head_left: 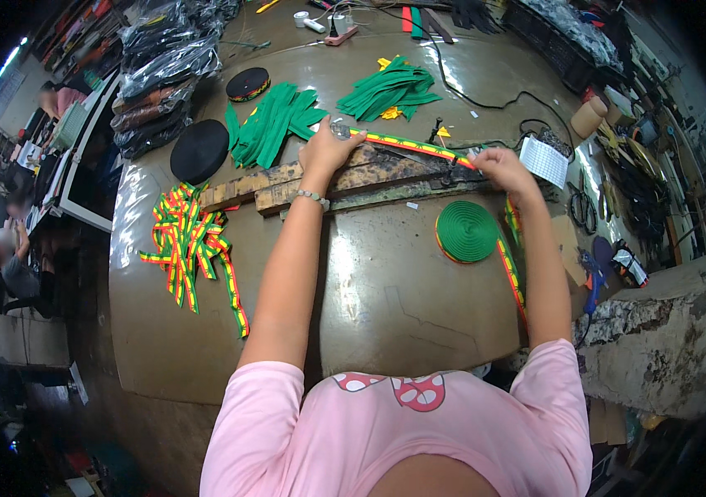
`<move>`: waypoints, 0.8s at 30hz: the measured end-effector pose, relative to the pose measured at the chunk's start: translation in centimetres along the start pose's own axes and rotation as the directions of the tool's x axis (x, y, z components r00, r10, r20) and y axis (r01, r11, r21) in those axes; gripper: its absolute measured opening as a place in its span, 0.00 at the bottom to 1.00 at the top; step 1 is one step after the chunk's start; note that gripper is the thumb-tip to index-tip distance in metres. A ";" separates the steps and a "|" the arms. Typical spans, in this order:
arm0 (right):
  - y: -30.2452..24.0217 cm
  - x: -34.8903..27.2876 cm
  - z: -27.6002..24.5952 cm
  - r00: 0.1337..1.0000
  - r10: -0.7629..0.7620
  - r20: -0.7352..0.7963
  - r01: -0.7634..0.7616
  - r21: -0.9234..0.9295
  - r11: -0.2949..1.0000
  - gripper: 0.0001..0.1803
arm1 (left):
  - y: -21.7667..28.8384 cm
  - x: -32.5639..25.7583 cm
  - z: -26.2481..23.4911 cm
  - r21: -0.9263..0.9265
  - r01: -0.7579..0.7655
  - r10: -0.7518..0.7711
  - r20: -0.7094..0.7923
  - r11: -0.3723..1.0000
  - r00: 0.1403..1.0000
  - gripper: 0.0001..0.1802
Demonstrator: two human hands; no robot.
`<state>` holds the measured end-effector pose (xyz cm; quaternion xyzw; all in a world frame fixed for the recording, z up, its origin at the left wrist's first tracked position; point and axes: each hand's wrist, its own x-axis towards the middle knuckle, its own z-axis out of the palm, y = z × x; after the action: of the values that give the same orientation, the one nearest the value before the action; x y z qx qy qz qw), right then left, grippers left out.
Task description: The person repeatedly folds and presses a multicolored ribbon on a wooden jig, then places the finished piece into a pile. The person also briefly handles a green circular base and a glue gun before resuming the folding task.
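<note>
"So, why both hands?"

"On my feed, my left hand [332, 151] holds the striped ribbon [411, 146], my right hand [503, 170] pinches it further along, above the wooden beams [382, 170]; probably that keeps it straight."

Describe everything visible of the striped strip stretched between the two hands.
The striped strip is narrow, flat and woven-looking, with a yellow middle, red and green edging and small dark marks. It runs nearly straight, sloping down to the right in the picture, along the far side of the dark-stained wooden bars. The left hand holds one end, the right hand the other; their fingers hide what lies beyond.
</note>
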<state>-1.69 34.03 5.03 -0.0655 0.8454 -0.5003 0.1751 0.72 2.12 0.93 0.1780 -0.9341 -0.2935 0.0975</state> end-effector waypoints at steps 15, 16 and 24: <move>-6.3 3.4 7.5 0.779 -0.616 -0.119 0.620 -0.005 0.784 0.13 | -0.8 -1.5 -0.9 -0.186 -0.198 0.189 -0.064 0.962 0.980 0.51; -6.7 4.7 9.8 0.777 -0.618 -0.120 0.612 -0.087 0.786 0.14 | -1.1 -1.6 -1.0 -0.209 -0.225 0.217 -0.063 0.952 0.974 0.51; -5.3 8.5 15.4 0.826 -0.531 -0.189 0.471 -0.286 0.834 0.10 | -0.3 -1.2 -0.9 -0.127 -0.123 0.120 -0.032 0.984 0.992 0.48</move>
<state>-4.38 16.30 0.92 -0.2398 0.8648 -0.4331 -0.0844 2.16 1.85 1.37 0.1176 -0.9212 -0.3443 0.1379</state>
